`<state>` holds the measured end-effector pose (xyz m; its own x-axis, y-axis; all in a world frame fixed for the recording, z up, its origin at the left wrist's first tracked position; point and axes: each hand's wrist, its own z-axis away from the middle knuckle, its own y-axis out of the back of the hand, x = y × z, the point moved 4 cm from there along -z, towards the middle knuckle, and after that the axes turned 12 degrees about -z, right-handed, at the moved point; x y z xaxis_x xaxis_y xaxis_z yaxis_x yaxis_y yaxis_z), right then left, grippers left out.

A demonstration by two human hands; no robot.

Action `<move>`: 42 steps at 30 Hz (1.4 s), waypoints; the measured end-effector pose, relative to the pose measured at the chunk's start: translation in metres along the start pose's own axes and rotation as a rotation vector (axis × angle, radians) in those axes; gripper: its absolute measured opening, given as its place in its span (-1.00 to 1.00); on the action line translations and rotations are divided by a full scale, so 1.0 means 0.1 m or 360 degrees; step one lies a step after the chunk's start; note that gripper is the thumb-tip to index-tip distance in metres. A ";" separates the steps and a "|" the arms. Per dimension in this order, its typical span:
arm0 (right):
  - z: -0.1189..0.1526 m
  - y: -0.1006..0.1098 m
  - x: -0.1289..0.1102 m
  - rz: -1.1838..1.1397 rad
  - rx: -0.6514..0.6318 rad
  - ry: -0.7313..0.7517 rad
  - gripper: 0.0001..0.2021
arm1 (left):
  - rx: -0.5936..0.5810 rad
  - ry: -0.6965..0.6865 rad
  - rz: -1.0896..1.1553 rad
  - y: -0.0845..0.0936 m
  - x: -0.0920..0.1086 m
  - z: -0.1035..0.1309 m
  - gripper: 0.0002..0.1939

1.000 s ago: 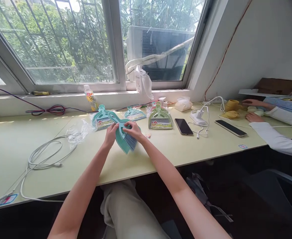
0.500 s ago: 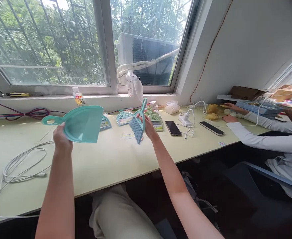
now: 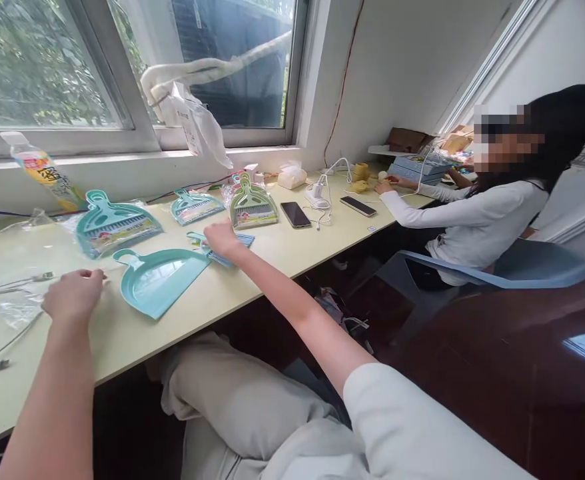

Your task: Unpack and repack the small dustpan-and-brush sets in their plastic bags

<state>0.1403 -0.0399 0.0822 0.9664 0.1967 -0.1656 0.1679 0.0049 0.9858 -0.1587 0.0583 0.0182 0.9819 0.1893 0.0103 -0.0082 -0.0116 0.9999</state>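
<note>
A teal dustpan [image 3: 165, 280] lies on the table in the head view, between my two hands. My right hand [image 3: 222, 239] is closed around the small teal hand brush [image 3: 240, 245] just beyond the dustpan; the handle end pokes out left of my fist and the blue bristles show on the right. My left hand [image 3: 75, 293] is just left of the dustpan, apart from it, with its fingers curled together and nothing visible in them. Packaged dustpan-and-brush sets, one teal [image 3: 117, 225], another teal [image 3: 196, 207] and one green [image 3: 253, 207], lie behind.
A clear plastic bag [image 3: 20, 303] and white cables lie at the left. A bottle [image 3: 45, 170] leans by the window. Two phones, one being the nearer phone [image 3: 295, 215], and a power strip [image 3: 315, 195] lie rightward. A co-worker [image 3: 492, 213] sits at the table's right end.
The dustpan went from my left hand down onto the table. My right hand lowered the brush to the tabletop beside it. The view turned right, bringing the co-worker into sight.
</note>
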 end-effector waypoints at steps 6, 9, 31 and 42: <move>0.06 0.17 0.06 0.0023 0.0141 -0.0171 -0.60 | 0.0157 0.0058 0.0181 0.08 0.11 0.14 -0.53; 0.01 0.23 0.10 0.0040 0.0192 -0.0219 -0.61 | 0.0319 0.0179 0.0280 0.14 0.06 0.20 -0.51; -0.18 0.03 0.57 -0.0711 -0.0252 -0.0395 -0.72 | 0.0546 -0.0150 0.0703 0.21 0.19 0.59 -0.39; -0.24 0.09 0.69 -0.0237 0.0174 -0.0527 -0.67 | 0.0552 -0.0296 0.0469 0.18 0.26 0.65 -0.45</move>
<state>0.2038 -0.0031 0.0809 0.9374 -0.1259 -0.3247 0.3138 -0.0986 0.9443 -0.1213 -0.0005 0.0359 0.9646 -0.0497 0.2589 -0.2585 -0.3705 0.8921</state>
